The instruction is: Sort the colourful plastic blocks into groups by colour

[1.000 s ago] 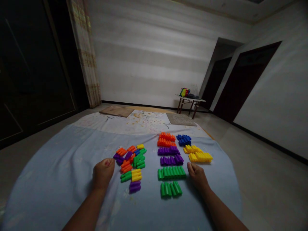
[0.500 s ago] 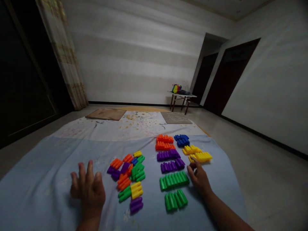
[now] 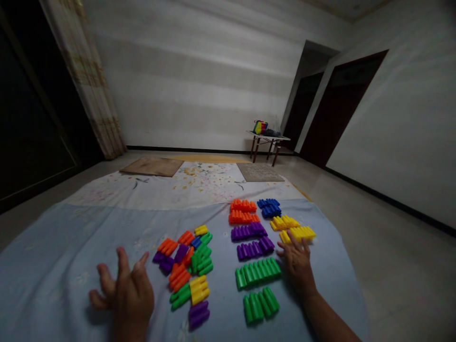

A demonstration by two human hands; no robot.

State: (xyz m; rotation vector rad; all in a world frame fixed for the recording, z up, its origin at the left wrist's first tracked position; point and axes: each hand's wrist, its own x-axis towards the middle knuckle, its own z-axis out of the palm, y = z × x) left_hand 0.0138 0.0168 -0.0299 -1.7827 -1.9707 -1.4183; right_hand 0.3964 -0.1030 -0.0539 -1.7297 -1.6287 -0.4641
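My left hand (image 3: 126, 289) hovers over the cloth with its fingers spread and nothing in it. Just right of it lies a loose cluster of plastic toy blocks: orange blocks (image 3: 179, 277), green blocks (image 3: 201, 256), yellow blocks (image 3: 199, 289) and purple blocks (image 3: 198, 314). My right hand (image 3: 297, 263) is open, fingers apart, beside the near row of yellow blocks (image 3: 301, 233); whether a fingertip touches it I cannot tell. To that hand's left run rows of purple blocks (image 3: 252, 248) and green blocks (image 3: 258, 273). Further back are orange rows (image 3: 244, 217) and blue rows (image 3: 270, 210).
A blue and white flowered cloth (image 3: 117, 228) covers the round table. Two flat boards, one brown (image 3: 153, 166) and one grey-patterned (image 3: 260, 172), lie at its far edge. Beyond stands a small table (image 3: 269, 137) with a colourful bag (image 3: 260, 127) on it.
My left hand has turned and spread its fingers wider. My right hand's fingers have opened out near the yellow row. The view has shifted slightly; the blocks look unmoved.
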